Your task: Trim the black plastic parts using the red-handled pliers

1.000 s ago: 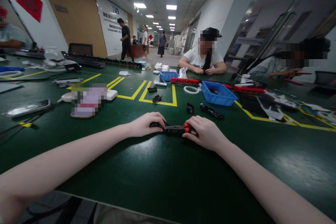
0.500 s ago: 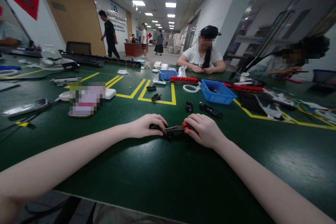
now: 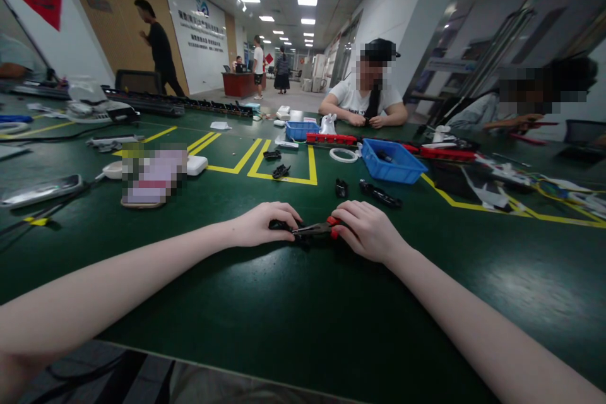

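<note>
My left hand (image 3: 265, 225) is closed around a small black part (image 3: 280, 225), mostly covered by the fingers; its exact kind cannot be made out. My right hand (image 3: 369, 230) grips needle-nose pliers (image 3: 314, 230) by their red handles. The pliers' slim jaws point left and meet the black part at my left fingertips. Just beyond my right hand lie a short black piece (image 3: 341, 188) and a longer black jointed piece (image 3: 380, 194). Two more small black pieces, one of them a clip-like piece (image 3: 281, 171), rest inside a yellow-taped square.
On the green table (image 3: 265, 322), a blue bin (image 3: 392, 163) stands at right beyond the black pieces, beside a white ring (image 3: 343, 155). A phone (image 3: 156, 178) and a white case (image 3: 196, 165) lie at left. A person in a cap (image 3: 364, 98) sits opposite.
The view has tilted and shifted slightly. My hands stay together with the pliers at the black part; the handles look a little more spread. A person in the background has walked left.
</note>
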`<state>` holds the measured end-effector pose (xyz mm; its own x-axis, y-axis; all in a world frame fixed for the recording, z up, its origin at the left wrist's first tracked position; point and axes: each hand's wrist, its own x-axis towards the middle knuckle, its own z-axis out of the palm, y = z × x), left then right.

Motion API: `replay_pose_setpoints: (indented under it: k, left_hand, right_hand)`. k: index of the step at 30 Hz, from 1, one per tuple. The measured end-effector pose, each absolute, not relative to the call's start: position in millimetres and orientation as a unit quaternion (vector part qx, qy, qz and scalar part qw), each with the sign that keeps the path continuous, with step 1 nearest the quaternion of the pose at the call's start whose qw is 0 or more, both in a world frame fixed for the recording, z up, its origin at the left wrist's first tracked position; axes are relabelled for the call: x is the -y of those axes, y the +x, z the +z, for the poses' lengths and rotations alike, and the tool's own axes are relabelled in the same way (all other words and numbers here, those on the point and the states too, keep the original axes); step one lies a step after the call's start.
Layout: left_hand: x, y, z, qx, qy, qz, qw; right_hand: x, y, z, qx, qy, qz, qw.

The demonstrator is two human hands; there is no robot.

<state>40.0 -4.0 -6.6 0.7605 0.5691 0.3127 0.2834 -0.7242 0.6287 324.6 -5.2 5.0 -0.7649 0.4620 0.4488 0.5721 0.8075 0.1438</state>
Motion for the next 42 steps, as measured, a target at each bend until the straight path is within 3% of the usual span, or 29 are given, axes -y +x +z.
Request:
replay_pose_setpoints:
  k: [27, 42]
  left_hand:
    - [6, 43, -10, -0.244, 0.892, 0.267, 0.272]
    - [4, 43, -12, -0.232, 0.895, 0.263, 0.274]
  right_hand:
    - [-1, 326, 7, 0.950, -0.268, -0.078, 0.140]
    - [2, 327, 6, 0.940, -0.269, -0.154, 0.145]
